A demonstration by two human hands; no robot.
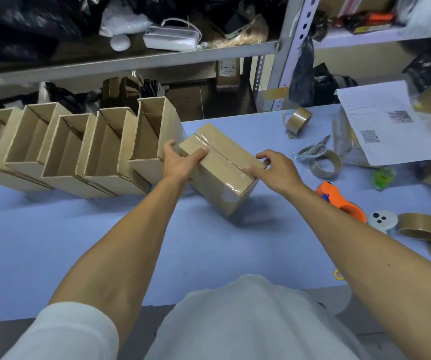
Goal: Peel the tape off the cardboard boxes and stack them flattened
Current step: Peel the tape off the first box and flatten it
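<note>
While taped cardboard box [219, 167] sits mid-worktop [79, 242], I see clear tape [228, 165] along its top seam. Left hand [180, 162] clamps far-left corner, thumb on top. Right hand [274, 168] fingertips pinch tape at near end. Row of open boxes [74, 149] leans just left.

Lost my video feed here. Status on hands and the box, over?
Left hand grips taped box at its left edge. Right hand fingertips at the tape seam, near end. Tape still on. Open boxes crowd the left.
</note>
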